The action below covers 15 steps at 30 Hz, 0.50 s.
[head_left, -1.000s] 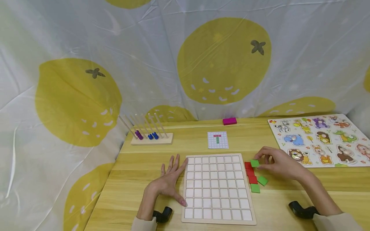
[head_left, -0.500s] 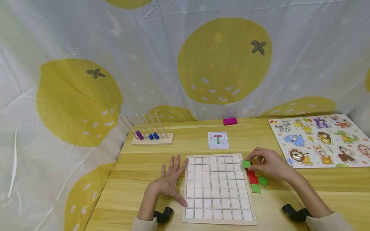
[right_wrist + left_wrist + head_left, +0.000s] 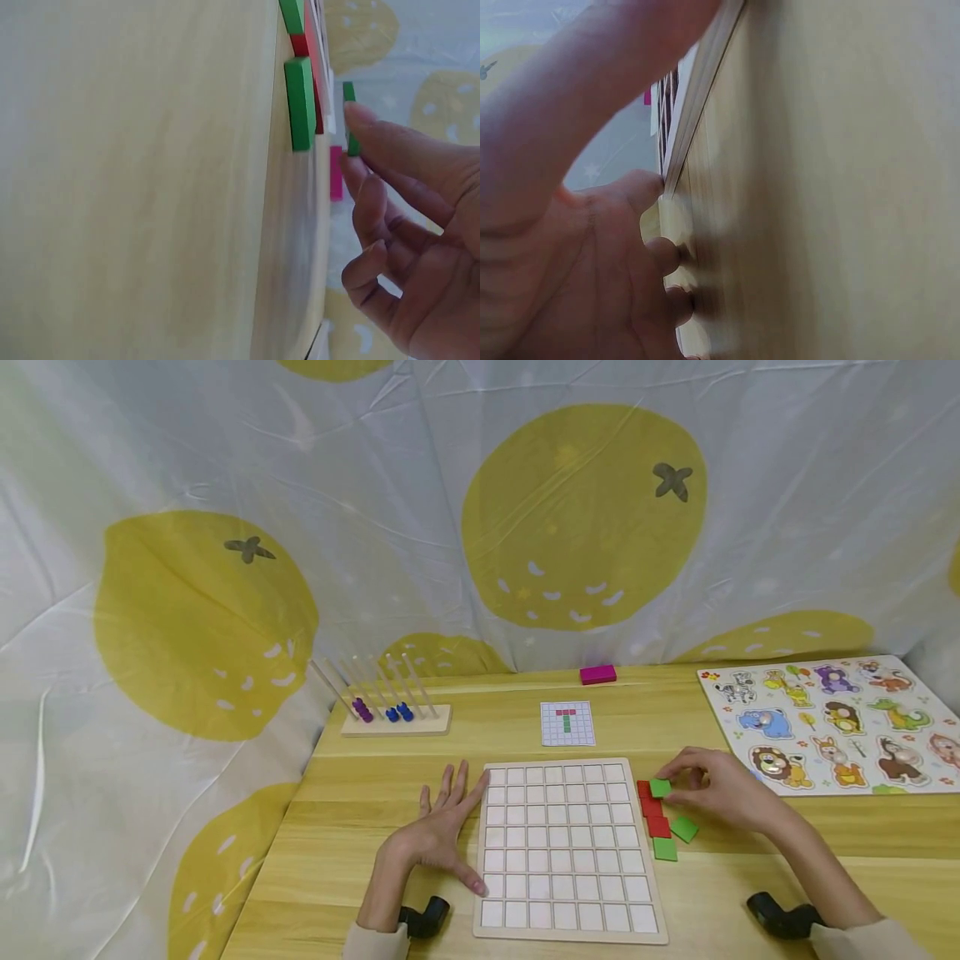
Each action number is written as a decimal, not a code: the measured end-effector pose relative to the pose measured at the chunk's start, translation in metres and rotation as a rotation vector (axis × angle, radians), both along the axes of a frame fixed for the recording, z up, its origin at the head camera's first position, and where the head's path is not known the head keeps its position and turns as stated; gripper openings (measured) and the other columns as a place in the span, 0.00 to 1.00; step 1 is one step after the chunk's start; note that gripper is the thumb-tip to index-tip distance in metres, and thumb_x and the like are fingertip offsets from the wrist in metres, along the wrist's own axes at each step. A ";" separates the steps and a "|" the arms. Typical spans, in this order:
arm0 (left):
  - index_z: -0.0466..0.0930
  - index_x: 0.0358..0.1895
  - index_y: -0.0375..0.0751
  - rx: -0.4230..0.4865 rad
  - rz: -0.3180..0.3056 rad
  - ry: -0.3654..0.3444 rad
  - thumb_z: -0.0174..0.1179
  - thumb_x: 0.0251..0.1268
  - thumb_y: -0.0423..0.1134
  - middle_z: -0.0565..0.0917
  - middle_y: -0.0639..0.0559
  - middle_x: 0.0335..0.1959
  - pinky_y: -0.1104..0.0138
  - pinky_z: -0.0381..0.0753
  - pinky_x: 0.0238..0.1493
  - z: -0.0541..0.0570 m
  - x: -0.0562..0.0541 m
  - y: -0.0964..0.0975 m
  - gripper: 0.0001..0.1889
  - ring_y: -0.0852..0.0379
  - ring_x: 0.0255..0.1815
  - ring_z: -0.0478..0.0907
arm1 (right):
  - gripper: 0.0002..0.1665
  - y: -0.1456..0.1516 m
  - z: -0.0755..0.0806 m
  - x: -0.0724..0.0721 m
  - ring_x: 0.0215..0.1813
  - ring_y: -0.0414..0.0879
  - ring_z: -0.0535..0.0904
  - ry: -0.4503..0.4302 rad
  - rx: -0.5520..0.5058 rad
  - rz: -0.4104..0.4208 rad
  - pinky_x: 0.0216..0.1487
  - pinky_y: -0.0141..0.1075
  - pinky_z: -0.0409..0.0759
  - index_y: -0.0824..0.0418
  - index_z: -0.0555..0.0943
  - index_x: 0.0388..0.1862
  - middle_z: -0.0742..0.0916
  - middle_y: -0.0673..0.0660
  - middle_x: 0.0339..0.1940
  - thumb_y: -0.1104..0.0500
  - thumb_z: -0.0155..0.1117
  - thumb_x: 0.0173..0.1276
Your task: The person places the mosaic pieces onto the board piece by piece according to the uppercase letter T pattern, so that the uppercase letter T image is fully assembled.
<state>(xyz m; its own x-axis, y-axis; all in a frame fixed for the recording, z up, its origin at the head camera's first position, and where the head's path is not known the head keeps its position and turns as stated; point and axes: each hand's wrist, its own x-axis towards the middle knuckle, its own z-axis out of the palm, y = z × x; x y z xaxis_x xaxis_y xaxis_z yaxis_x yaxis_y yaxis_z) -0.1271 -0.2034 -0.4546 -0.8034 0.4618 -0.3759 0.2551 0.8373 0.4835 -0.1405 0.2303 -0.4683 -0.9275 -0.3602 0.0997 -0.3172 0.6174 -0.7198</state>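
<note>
Several slim pegs (image 3: pixel 418 685) rise from a wooden base (image 3: pixel 401 729) at the far left, with purple pieces (image 3: pixel 362 710) and blue pieces (image 3: pixel 405 713) low down among them. Next comes the left hand (image 3: pixel 435 837), spread wide, its thumb and forefinger at the left edge of a gridded board (image 3: pixel 560 837) lying flat on the wooden table (image 3: pixel 300 877). The left wrist view adds what the head view hides: the palm, the board's thin raised side and more fingertips down by the tabletop; the thumb's tip is cut off there.

Beyond the board lies a card (image 3: pixel 567 724) whose coloured squares, a red bar over a green stem, read as a capital T. Farther back and slightly right is a pink block (image 3: pixel 597 675).

Along the board's right side run red tiles (image 3: pixel 658 827), with one green tile (image 3: pixel 664 848) at the near end and an angled green tile (image 3: pixel 684 828) just beside. The right hand (image 3: pixel 720 789) pinches another green square (image 3: pixel 659 788) between thumb and fingertip. From the head it seems to overlap the far red tiles; the right wrist view shows it edge-on, raised clear of them, with the other fingers curled below. Rightmost is an animal puzzle (image 3: pixel 798 756).
</note>
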 end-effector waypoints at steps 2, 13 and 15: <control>0.33 0.86 0.52 0.004 0.000 -0.001 0.87 0.31 0.55 0.22 0.36 0.84 0.29 0.22 0.78 0.000 0.000 0.000 0.80 0.35 0.84 0.18 | 0.13 0.004 0.000 0.000 0.31 0.33 0.70 0.002 0.023 -0.021 0.29 0.28 0.70 0.56 0.90 0.43 0.86 0.47 0.35 0.60 0.81 0.59; 0.34 0.86 0.53 -0.002 0.003 0.000 0.88 0.31 0.55 0.22 0.37 0.84 0.30 0.22 0.78 -0.001 -0.001 0.000 0.80 0.36 0.85 0.18 | 0.13 0.009 0.002 0.000 0.29 0.32 0.68 0.014 0.058 -0.033 0.28 0.29 0.68 0.57 0.90 0.42 0.86 0.48 0.36 0.60 0.81 0.58; 0.33 0.86 0.53 -0.003 0.003 -0.002 0.87 0.31 0.55 0.22 0.37 0.84 0.30 0.22 0.78 -0.001 -0.001 0.000 0.80 0.36 0.85 0.17 | 0.13 0.007 0.002 0.000 0.29 0.32 0.68 0.002 0.039 -0.018 0.28 0.29 0.68 0.57 0.90 0.42 0.87 0.48 0.36 0.60 0.81 0.58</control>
